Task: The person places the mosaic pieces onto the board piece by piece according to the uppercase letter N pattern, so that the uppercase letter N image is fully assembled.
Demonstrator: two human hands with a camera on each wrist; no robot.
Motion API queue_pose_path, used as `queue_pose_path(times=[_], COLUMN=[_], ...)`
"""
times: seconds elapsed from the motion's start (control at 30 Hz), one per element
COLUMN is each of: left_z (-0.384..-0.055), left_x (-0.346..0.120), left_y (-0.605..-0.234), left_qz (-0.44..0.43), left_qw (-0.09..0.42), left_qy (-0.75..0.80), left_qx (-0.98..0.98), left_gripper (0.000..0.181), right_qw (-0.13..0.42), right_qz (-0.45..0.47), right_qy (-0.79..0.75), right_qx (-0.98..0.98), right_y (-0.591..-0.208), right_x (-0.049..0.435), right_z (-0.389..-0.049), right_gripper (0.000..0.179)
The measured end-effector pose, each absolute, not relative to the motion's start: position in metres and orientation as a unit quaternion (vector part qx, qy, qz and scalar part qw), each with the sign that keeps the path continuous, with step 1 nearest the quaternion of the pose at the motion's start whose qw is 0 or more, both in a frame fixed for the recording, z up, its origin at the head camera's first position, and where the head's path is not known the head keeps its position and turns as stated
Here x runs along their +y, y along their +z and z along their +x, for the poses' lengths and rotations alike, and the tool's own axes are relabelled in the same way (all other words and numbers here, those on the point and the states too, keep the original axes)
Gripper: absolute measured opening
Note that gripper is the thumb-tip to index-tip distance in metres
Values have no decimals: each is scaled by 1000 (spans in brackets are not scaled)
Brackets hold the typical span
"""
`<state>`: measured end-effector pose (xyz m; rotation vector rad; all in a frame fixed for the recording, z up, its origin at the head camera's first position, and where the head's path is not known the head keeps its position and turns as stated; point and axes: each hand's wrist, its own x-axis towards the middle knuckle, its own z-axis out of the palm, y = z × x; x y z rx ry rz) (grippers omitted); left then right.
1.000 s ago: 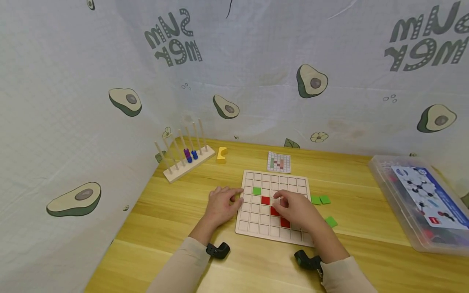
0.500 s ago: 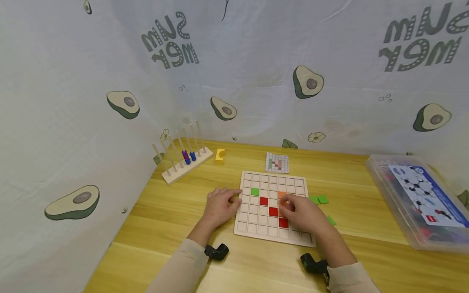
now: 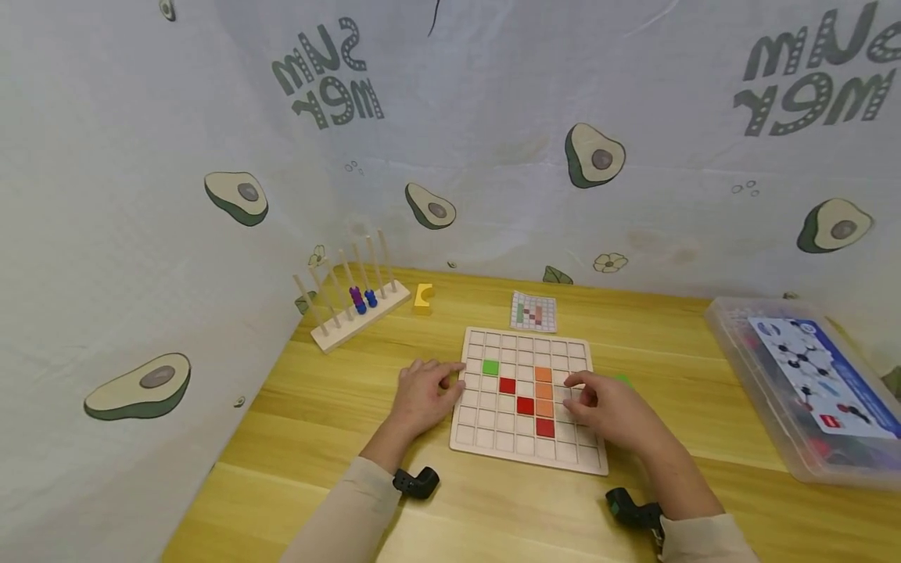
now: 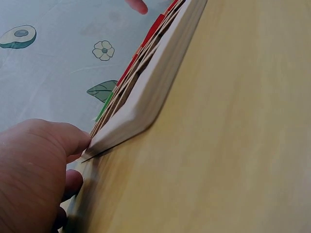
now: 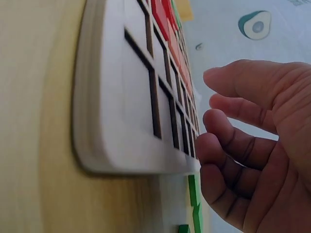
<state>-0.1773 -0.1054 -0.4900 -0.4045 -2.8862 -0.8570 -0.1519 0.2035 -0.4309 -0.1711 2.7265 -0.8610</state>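
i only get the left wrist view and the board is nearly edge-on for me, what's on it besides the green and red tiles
Observer: The head view shows three orange tiles in one column of the board, just beyond the red tile nearest the person.
Operator: ok, and is the right hand holding anything
Observer: No, the right wrist view shows nothing held in its fingers.
Operator: anything lying loose off to that side
Observer: Yes, green tiles lie on the table beside the board, on the person's right.
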Motion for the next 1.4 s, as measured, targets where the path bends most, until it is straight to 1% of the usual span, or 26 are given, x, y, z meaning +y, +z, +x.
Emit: queue_pose_path(times=[0.33,0.57,0.83,1.03,1.4], left_z=[-179,-180,-181,-180,-178], left_x=[-107,-106,-108,-109,-107], left_y=[-491,-489,-488,-490,-493], left_qz=[-135,-137,-135,-135,-137], left_qw=[56,59,64,66,59], left_qy=[-283,-280,-278,-279,-281], left_qx=[-948,-948,-949,-948,-948], left_gripper=[34,33,33,32,33], right_qw=[131,144,150,162,163], right_qz=[-76,-64,-55,-31,-14], right_qy=[-287,-271,-243,-230,-224], right_qx=[946,949,957,959,961], right_y=[-433,-427,-428,-433,-437], right_x=[223,250,276,284,287], right_z=[-145,-135,-131,-132,-128], right_gripper=[37,45,47,47,45])
